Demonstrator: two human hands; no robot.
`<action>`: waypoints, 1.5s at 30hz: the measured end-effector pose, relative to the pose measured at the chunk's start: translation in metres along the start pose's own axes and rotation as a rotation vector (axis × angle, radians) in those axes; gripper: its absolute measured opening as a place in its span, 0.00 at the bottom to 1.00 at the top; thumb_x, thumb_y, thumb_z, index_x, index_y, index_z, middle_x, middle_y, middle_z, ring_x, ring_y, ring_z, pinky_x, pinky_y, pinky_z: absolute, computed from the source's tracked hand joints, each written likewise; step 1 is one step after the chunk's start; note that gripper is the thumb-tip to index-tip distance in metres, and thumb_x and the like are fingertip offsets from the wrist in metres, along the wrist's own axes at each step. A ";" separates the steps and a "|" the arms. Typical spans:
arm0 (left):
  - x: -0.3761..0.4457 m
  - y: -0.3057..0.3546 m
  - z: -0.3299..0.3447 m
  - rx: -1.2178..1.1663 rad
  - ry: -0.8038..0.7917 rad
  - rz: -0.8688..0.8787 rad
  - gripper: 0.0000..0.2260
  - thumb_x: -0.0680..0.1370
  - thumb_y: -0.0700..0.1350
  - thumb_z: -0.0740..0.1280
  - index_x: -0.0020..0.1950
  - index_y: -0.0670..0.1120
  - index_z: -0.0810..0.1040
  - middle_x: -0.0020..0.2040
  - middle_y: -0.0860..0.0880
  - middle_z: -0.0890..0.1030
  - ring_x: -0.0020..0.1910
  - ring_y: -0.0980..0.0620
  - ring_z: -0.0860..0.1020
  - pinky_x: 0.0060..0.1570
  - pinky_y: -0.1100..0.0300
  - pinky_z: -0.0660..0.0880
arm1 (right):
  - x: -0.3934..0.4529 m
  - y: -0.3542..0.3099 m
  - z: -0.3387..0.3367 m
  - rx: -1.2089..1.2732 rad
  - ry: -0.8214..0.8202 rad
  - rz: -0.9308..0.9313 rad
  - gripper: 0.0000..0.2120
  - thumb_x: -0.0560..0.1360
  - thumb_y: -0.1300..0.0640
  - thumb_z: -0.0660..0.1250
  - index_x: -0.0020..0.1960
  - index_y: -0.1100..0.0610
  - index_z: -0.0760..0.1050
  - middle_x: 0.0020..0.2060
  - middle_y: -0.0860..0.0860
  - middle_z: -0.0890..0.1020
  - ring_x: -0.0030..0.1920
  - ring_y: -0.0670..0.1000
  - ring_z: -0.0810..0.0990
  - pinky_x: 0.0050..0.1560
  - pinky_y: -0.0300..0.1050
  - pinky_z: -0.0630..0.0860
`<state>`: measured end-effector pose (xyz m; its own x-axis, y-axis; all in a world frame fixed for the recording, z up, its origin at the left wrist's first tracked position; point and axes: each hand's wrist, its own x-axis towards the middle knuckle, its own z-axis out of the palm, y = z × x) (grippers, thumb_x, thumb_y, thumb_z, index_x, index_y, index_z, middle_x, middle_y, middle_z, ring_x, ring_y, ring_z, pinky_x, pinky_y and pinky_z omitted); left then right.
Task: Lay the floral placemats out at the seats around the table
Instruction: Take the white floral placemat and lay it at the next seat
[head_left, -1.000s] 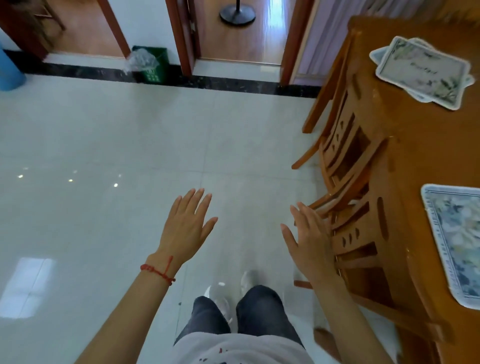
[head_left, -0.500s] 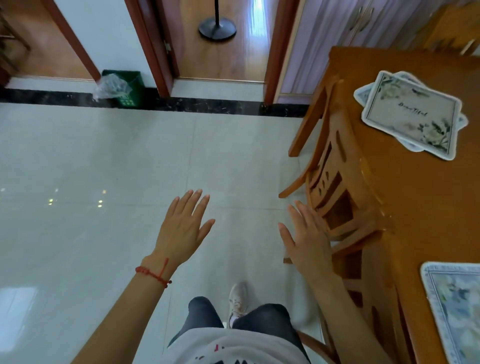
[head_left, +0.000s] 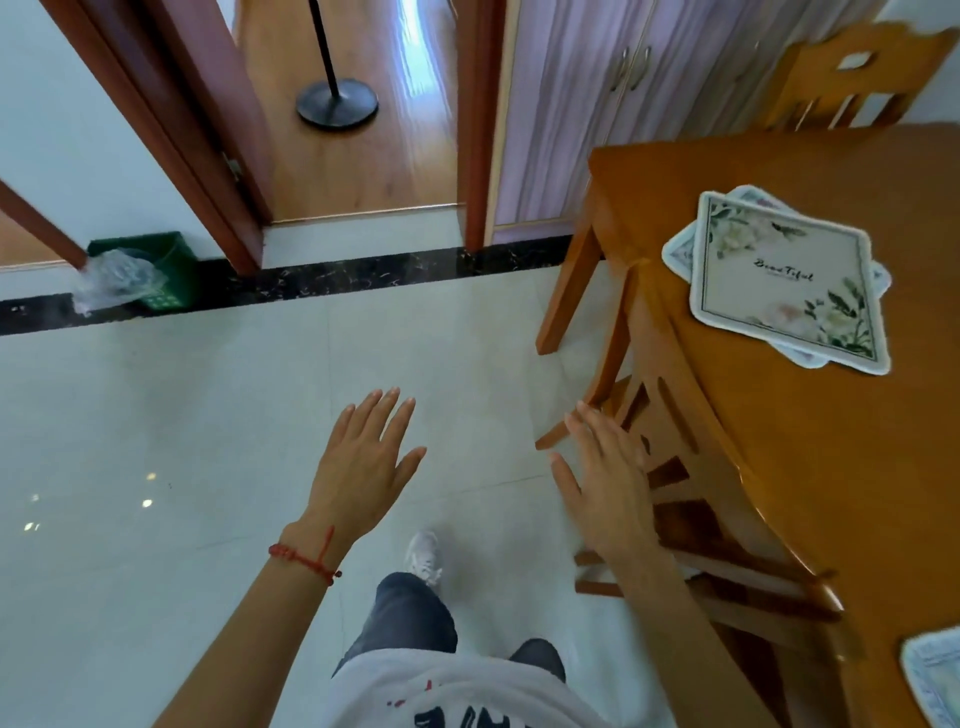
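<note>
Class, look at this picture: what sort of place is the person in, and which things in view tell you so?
Most likely a dining area in a home. A wooden dining table with chairs tucked under it carries floral placemats, and doorways open onto other rooms.

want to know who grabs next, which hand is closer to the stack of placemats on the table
Right. The right hand is open beside the table's edge, short of the stack of placemats. The left hand is open farther out over the floor, away from the table.
</note>
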<state>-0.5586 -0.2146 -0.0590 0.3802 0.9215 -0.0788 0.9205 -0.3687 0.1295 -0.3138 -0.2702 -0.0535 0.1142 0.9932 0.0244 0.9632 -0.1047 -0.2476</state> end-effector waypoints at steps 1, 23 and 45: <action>0.016 -0.007 -0.004 0.003 -0.001 0.019 0.31 0.80 0.59 0.41 0.64 0.40 0.72 0.62 0.39 0.77 0.61 0.38 0.75 0.60 0.42 0.68 | 0.013 -0.004 0.000 0.004 0.001 0.025 0.32 0.78 0.39 0.40 0.63 0.57 0.73 0.61 0.56 0.77 0.62 0.58 0.75 0.60 0.55 0.70; 0.298 -0.065 -0.049 -0.016 0.011 0.257 0.30 0.79 0.59 0.43 0.65 0.40 0.71 0.64 0.38 0.75 0.64 0.37 0.72 0.63 0.43 0.64 | 0.252 -0.017 -0.019 0.012 0.198 0.161 0.28 0.79 0.44 0.42 0.59 0.59 0.74 0.58 0.59 0.79 0.57 0.59 0.78 0.54 0.54 0.75; 0.600 0.008 -0.060 0.060 -0.153 0.832 0.32 0.80 0.58 0.40 0.63 0.39 0.73 0.62 0.38 0.76 0.62 0.40 0.75 0.58 0.42 0.73 | 0.389 0.053 -0.021 -0.001 0.257 0.812 0.23 0.75 0.47 0.53 0.62 0.61 0.72 0.62 0.60 0.75 0.61 0.61 0.75 0.59 0.57 0.71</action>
<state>-0.3286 0.3422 -0.0459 0.9397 0.3223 -0.1147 0.3372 -0.9290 0.1522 -0.2127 0.1096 -0.0370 0.8214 0.5674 0.0582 0.5587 -0.7797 -0.2828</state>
